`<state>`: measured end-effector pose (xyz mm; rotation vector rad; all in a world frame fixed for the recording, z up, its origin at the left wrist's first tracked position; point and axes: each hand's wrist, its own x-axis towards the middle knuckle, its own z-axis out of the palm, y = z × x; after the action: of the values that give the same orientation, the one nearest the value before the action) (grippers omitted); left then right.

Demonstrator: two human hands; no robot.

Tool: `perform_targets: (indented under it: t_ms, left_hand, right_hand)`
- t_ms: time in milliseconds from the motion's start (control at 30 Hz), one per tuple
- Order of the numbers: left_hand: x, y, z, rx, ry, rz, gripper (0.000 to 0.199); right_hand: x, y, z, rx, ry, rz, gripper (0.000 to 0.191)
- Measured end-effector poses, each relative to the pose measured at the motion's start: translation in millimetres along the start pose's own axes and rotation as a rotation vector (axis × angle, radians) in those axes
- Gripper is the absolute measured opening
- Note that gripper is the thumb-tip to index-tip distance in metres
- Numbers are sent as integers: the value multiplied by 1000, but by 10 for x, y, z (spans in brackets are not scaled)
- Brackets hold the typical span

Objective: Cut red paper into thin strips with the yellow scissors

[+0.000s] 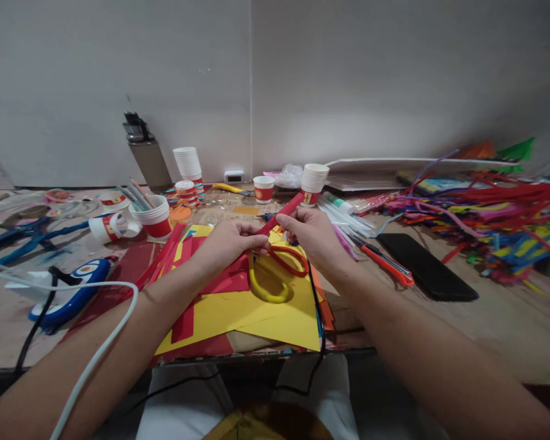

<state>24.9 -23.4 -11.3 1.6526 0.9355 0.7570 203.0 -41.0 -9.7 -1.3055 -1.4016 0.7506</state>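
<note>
Both hands pinch a narrow red paper strip (272,223) held slantwise above the table. My left hand (227,249) has its fingers closed on the lower end. Farther up, my right hand (315,237) grips the strip between thumb and fingers, and the far end sticks out beyond it. Just below lie scissors with one red and one yellow handle loop (259,294); their blades are hidden by my hands. Beneath them are yellow paper sheets (297,318) and red paper pieces (227,278). More red strips (167,260) lie left of the sheets.
Paper cups (151,219) stand left and at the back, some stacked. To the right are an orange utility knife (387,266), a black phone (428,267) and a heap of coloured pipe cleaners (499,214). A white cable (131,311) crosses my left forearm. A wall closes the back.
</note>
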Motion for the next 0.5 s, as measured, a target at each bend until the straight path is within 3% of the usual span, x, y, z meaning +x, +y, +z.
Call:
perform_targets:
  t_ms: [500]
  left_hand:
    - [37, -49, 1, -133, -58, -44, 23]
  right_hand:
    - [8, 6, -19, 34, -40, 29, 26]
